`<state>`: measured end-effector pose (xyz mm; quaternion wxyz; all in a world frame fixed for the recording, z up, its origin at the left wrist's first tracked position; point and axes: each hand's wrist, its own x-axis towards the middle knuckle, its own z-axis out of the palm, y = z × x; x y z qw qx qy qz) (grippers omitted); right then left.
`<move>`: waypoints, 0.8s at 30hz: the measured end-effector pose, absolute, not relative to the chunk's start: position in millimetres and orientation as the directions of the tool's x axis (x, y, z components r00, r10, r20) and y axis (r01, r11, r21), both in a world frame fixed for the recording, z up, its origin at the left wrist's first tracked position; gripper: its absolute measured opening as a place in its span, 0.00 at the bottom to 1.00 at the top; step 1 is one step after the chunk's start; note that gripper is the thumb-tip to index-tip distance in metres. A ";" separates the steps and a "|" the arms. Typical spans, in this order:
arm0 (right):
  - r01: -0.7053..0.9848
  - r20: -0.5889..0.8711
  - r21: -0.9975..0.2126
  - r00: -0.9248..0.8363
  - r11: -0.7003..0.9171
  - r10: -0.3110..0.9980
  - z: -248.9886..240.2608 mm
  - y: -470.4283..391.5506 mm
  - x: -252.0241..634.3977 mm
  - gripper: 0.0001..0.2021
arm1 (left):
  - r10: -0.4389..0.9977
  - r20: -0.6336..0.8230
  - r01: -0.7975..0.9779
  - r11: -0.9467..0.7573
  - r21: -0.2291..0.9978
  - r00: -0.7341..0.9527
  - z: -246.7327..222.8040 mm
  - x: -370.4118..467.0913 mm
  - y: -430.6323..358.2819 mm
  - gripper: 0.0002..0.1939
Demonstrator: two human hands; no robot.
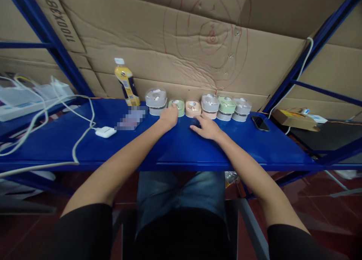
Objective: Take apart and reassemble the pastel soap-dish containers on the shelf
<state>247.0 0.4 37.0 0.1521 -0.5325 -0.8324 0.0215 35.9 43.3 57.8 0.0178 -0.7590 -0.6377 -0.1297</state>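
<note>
The blue table [202,150] spans the scene, with a yellow bottle [128,84] at its far left. The left hand [169,117] is curled over the near left side of the green case [180,107]; whether the fingers clasp it or merely rest there I cannot tell. The right hand [208,128] is loosely spread and holds nothing, its fingertips by the near edge of the orange case [193,108]. These two single cases sit side by side at the far middle of the table, between a grey stack [155,97] on the left and three more two-high stacks on the right. The step looks like handling the single cases; lifting either would call for fingers around its sides, clear of the neighbouring stacks.
</note>
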 end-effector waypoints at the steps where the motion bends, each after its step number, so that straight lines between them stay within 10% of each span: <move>1: 0.879 0.226 -0.200 -0.389 0.433 0.893 37.1 0.4 247.0 0.26 | 0.961 0.245 0.975 -0.168 0.147 0.128 58.9 33.1 44.0 0.25; 7: 0.874 0.215 -0.203 -0.400 0.441 0.891 35.5 2.2 245.4 0.25 | 0.753 0.631 0.951 -0.025 0.307 -0.184 65.8 -2.6 60.8 0.42; 14: 0.871 0.218 -0.217 -0.396 0.440 0.892 32.7 4.9 249.0 0.25 | 0.838 0.430 0.754 -0.034 0.656 -0.336 56.8 -33.1 102.3 0.56; 24: 0.776 0.585 -0.420 -0.165 0.470 0.794 43.8 13.0 270.0 0.33 | 0.695 0.716 0.748 -0.506 0.430 0.058 63.2 -23.5 48.9 0.60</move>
